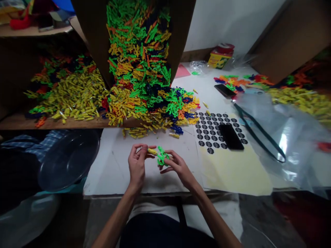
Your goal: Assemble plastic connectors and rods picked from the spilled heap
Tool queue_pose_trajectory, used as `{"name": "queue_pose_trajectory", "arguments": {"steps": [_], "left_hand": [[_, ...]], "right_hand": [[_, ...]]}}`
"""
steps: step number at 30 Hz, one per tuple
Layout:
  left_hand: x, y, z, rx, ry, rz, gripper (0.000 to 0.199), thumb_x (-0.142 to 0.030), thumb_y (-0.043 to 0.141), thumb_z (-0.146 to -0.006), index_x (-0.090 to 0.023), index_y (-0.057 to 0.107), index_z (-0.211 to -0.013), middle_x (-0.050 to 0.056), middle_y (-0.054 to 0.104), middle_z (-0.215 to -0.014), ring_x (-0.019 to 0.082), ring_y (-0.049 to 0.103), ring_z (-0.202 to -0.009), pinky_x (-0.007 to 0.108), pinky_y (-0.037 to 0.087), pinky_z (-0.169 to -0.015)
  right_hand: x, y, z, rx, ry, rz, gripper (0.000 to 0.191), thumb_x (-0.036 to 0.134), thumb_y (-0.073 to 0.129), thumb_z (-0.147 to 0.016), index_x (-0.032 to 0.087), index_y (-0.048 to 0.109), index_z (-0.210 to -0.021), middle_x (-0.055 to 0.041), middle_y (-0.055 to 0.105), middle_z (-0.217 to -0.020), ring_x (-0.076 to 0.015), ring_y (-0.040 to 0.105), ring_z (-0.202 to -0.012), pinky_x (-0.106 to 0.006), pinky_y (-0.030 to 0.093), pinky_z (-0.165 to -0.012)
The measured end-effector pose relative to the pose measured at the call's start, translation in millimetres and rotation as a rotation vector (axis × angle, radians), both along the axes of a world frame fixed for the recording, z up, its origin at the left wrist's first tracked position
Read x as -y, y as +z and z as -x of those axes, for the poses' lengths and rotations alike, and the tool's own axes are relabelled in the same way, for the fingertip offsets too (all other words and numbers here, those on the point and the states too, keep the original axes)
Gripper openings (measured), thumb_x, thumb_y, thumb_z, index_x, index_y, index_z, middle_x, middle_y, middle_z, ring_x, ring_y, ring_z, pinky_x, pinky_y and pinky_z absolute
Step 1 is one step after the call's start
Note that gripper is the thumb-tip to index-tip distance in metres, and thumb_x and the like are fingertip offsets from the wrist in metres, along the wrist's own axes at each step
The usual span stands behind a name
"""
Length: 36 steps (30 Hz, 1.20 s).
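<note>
My left hand [137, 162] pinches a small yellow plastic peg [152, 151] between thumb and fingers. My right hand [179, 168] holds a green plastic connector piece [162, 156] at its fingertips, close to the peg, and the two pieces seem to touch. Both hands are above a white work board [111, 175]. Beyond them, a heap of green, yellow, orange and blue plastic pieces [139, 69] spills down a cardboard panel onto the board's far end. A few loose yellow pegs [133, 132] lie at the foot of the heap.
A wooden shelf [51, 122] holds mostly yellow pieces at left. A dark transparent bowl [68, 160] sits left of the board. At right are a black phone [231, 136] on a dotted sheet [207, 129], a second phone [224, 90], and a clear plastic bag [281, 137] with a dark strap.
</note>
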<state>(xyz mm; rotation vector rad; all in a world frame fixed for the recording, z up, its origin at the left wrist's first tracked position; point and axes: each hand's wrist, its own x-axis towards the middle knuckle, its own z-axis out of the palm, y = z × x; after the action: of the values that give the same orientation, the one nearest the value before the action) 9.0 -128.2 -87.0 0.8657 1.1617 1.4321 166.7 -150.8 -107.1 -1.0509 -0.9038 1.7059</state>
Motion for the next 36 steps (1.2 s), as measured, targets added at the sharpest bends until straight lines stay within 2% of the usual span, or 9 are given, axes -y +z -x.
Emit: {"name": "queue_pose_trajectory", "arguments": {"steps": [3,6,10,15,20,25,30,33,36], "left_hand": [[5.1,13.0,-1.0,-0.116,0.043,-0.071,0.023,-0.037,0.068,-0.088,-0.019,0.054,-0.092,0.007,0.078,-0.091,0.019,0.074,-0.087,0.03,0.056,-0.08],[8.2,22.5,-3.9,-0.225,0.061,-0.156,0.018,-0.033,0.068,-0.088,-0.019,0.058,-0.092,0.007,0.077,-0.098,0.021,0.071,-0.102,0.032,0.055,-0.089],[9.5,24.3,-6.5,-0.291,0.076,-0.211,0.017,-0.032,0.069,-0.087,-0.018,0.061,-0.092,0.006,0.075,-0.096,0.022,0.072,-0.098,0.033,0.057,-0.087],[5.8,20.1,-3.8,-0.259,0.183,-0.206,0.018,-0.031,0.073,-0.083,-0.018,0.061,-0.087,0.005,0.074,-0.091,0.021,0.074,-0.09,0.032,0.058,-0.085],[0.3,14.1,-0.3,-0.341,0.132,-0.134,0.022,-0.034,0.077,-0.08,-0.017,0.062,-0.08,0.003,0.074,-0.084,0.018,0.073,-0.083,0.027,0.057,-0.079],[1.2,9.4,-0.3,-0.398,0.081,-0.094,0.023,-0.036,0.076,-0.079,-0.017,0.064,-0.08,0.004,0.074,-0.086,0.018,0.071,-0.085,0.028,0.056,-0.081],[-3.3,7.5,7.0,-0.39,-0.011,-0.086,0.019,-0.034,0.076,-0.08,-0.017,0.066,-0.082,0.004,0.072,-0.088,0.017,0.07,-0.089,0.029,0.055,-0.084],[-9.9,3.7,13.8,-0.296,-0.061,-0.06,0.022,-0.034,0.079,-0.076,-0.017,0.065,-0.077,0.003,0.068,-0.088,0.017,0.066,-0.089,0.025,0.055,-0.077],[-13.7,-0.9,17.3,-0.208,-0.123,0.02,0.025,-0.036,0.078,-0.075,-0.016,0.064,-0.076,0.0,0.064,-0.082,0.014,0.064,-0.079,0.024,0.055,-0.069]], "right_hand": [[0.9,11.2,3.9,0.05,-0.025,-0.073,0.031,0.042,0.072,-0.08,0.02,0.061,-0.1,-0.0032,0.069,-0.088,-0.0182,0.068,-0.076,-0.033,0.064,-0.061],[1.5,20.9,7.0,0.123,-0.098,-0.159,0.028,0.041,0.07,-0.083,0.02,0.064,-0.1,-0.0025,0.065,-0.086,-0.0155,0.063,-0.072,-0.031,0.064,-0.058],[3.6,28.7,11.7,0.244,-0.15,-0.25,0.024,0.04,0.065,-0.088,0.02,0.066,-0.101,-0.0033,0.064,-0.09,-0.0156,0.063,-0.075,-0.03,0.064,-0.061],[7.1,28.1,16.0,0.371,-0.205,-0.289,0.022,0.04,0.063,-0.09,0.02,0.066,-0.098,-0.0039,0.067,-0.088,-0.0181,0.067,-0.079,-0.031,0.065,-0.065],[10.2,25.8,17.6,0.507,-0.209,-0.355,0.018,0.036,0.062,-0.091,0.019,0.065,-0.097,-0.0041,0.07,-0.088,-0.0181,0.07,-0.076,-0.029,0.064,-0.064],[15.1,21.2,17.9,0.611,-0.254,-0.398,0.014,0.031,0.06,-0.093,0.02,0.063,-0.1,-0.0035,0.073,-0.089,-0.0178,0.073,-0.077,-0.028,0.063,-0.07],[17.3,14.2,11.4,0.549,-0.187,-0.44,0.015,0.029,0.058,-0.094,0.021,0.065,-0.106,-0.0043,0.074,-0.096,-0.0191,0.074,-0.083,-0.031,0.064,-0.076],[16.7,12.6,7.2,0.467,-0.144,-0.41,0.016,0.03,0.059,-0.094,0.021,0.065,-0.105,-0.005,0.075,-0.095,-0.0199,0.075,-0.082,-0.033,0.064,-0.076],[16.9,10.7,5.5,0.353,-0.115,-0.347,0.017,0.033,0.061,-0.093,0.02,0.066,-0.102,-0.0054,0.075,-0.093,-0.0212,0.075,-0.082,-0.036,0.065,-0.076]]}}
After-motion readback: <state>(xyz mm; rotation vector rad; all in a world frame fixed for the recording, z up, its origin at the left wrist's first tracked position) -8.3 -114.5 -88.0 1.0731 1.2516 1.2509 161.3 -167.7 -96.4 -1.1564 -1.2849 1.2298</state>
